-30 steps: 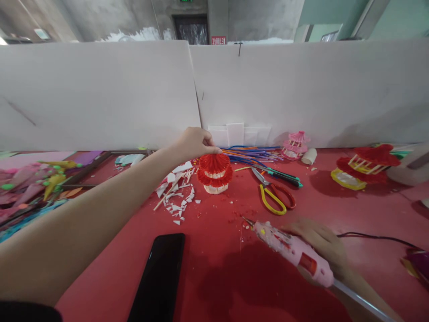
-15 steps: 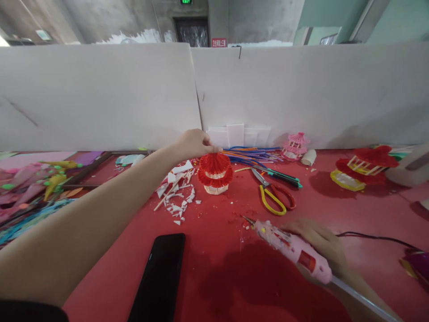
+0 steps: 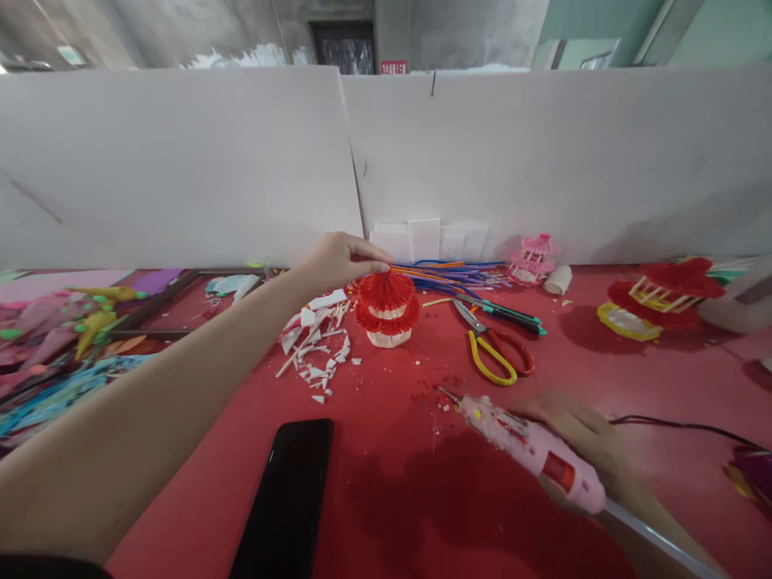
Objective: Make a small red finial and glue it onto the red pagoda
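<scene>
A small red two-tiered pagoda model (image 3: pixel 387 310) with a pale base stands upright on the red table. My left hand (image 3: pixel 343 259) reaches over to its peak, with thumb and fingertips closed at the top. The exact contact is partly hidden. My right hand (image 3: pixel 576 434) is wrapped around a pink hot glue gun (image 3: pixel 534 446), whose nozzle points left, low over the table. A clear glue stick (image 3: pixel 651 535) sticks out of its back end. Scissors (image 3: pixel 491 346) with one yellow and one red handle lie just beyond the nozzle.
A black phone (image 3: pixel 286 490) lies in front. White foam scraps (image 3: pixel 319 362) are scattered left of the pagoda. Behind are coloured pipe cleaners (image 3: pixel 446 277), a utility knife (image 3: pixel 512 316) and a pink pagoda (image 3: pixel 531 259). Another red model (image 3: pixel 667 293) lies tilted at right. A white board (image 3: pixel 181 169) closes the back.
My left hand has shifted slightly left at the pagoda's peak, its fingers a little straighter. The view has tilted slightly down. The glue gun stays in my right hand.
</scene>
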A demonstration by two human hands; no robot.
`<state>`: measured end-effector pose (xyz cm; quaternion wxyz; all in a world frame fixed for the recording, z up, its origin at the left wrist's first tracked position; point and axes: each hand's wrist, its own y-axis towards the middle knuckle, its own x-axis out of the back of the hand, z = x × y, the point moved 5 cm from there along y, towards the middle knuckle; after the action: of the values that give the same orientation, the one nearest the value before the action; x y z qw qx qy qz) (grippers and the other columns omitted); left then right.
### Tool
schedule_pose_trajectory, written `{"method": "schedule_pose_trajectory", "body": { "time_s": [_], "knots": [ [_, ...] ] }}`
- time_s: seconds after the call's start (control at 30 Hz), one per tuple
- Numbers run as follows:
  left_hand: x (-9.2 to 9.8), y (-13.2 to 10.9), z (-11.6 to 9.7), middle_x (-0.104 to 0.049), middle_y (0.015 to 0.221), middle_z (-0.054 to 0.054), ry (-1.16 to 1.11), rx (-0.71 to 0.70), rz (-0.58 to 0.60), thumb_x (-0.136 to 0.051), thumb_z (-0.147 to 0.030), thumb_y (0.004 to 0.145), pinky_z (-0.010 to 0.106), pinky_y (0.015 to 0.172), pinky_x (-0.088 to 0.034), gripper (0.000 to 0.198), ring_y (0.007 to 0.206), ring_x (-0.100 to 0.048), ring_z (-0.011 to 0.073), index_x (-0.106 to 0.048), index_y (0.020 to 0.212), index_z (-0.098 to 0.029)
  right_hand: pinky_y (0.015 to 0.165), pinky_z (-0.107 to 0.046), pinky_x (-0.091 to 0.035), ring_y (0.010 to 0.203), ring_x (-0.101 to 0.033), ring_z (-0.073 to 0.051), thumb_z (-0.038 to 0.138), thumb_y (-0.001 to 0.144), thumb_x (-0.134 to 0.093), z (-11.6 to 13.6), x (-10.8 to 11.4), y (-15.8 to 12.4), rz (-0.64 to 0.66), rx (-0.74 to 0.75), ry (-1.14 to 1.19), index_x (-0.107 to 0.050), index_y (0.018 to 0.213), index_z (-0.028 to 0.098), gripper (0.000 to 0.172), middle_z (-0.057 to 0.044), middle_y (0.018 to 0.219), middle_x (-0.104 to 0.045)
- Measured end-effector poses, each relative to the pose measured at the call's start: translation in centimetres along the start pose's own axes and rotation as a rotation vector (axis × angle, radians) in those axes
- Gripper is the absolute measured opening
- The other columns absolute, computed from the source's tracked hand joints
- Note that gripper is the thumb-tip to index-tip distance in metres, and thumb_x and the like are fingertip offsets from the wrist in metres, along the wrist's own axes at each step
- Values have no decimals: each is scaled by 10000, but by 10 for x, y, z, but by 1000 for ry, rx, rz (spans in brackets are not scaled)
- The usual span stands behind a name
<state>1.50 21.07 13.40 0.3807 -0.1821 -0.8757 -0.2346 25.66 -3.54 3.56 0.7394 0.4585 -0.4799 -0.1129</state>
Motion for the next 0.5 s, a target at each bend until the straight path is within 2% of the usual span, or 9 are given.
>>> {"method": "schedule_pose_trajectory", "body": {
  "time_s": [0.1,0.23,0.4,0.5],
  "knots": [
    [-3,0,1,-816,969,68,3,-5,-26,-754,-294,750,336,818,-556,183,888,-731,213,-834,900,-226,552,-245,-549,582,-697,-167,219,932,-445,7,5,10,3,88,-8,-572,1005,206,147,-37,697,-726],
    [-3,2,2,-817,954,60,7,-2,-45,-766,-272,726,347,828,-550,153,893,-729,216,-835,859,-240,548,-255,-546,566,-694,-175,213,928,-431,8,4,10,8,80,-18,-547,1019,215,148,-37,690,-722],
    [0,7,-1,-817,878,52,72,17,-2,-775,-275,710,337,767,-537,169,819,-721,210,-836,863,-237,522,-275,-525,552,-679,-188,226,929,-429,4,1,5,-6,26,29,-550,1028,235,157,-32,677,-698],
    [1,10,-5,-817,844,44,138,21,40,-770,-267,710,330,729,-524,167,773,-714,204,-837,861,-242,531,-264,-526,557,-677,-174,227,949,-419,4,0,5,23,42,21,-549,1030,231,154,-30,687,-700]
  ]
}}
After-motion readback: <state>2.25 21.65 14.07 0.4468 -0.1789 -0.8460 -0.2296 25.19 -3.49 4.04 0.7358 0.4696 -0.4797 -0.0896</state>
